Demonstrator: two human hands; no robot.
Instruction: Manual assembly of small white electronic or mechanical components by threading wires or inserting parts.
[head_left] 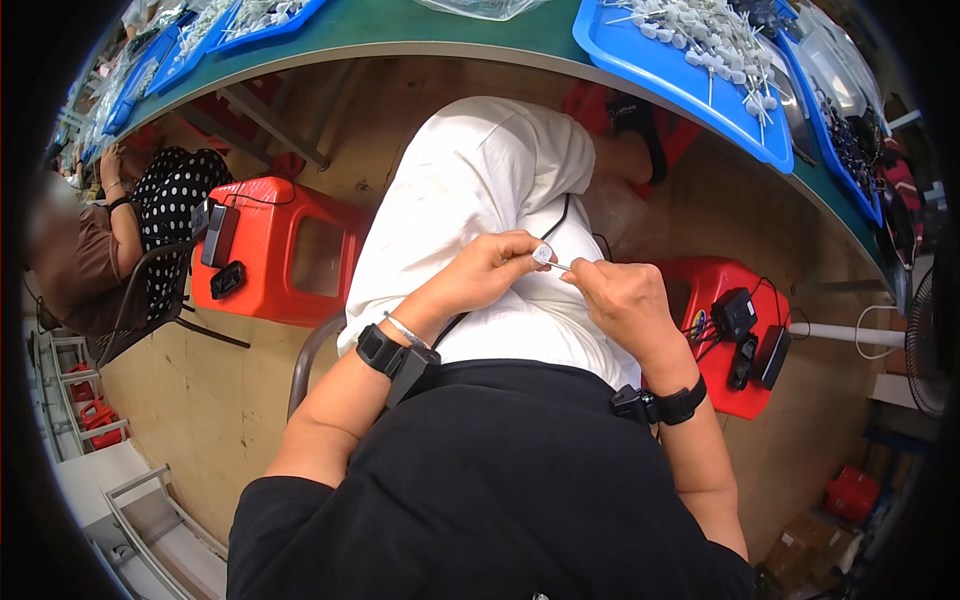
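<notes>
Above my lap, both hands meet at a small white-headed piece with a thin stem [543, 254]. Its pale round head sits pinched between the thumb and finger of my left hand [488, 272]. From the right, my right hand [625, 300] grips the thin stem between thumb and fingertips, close to the head. Fine detail on the piece is too small to make out. Similar white-headed pieces with thin stems [700, 45] lie heaped in a blue tray [650, 75] on the table, beyond my hands to the right.
A green table [400, 32] curves across the far side, with more blue trays [175, 65] at left. Red stools flank me: the left stool [262, 285] and right stool [690, 272] carry black devices and cables. A seated person [95, 250] is at far left; a fan [925, 340] stands at right.
</notes>
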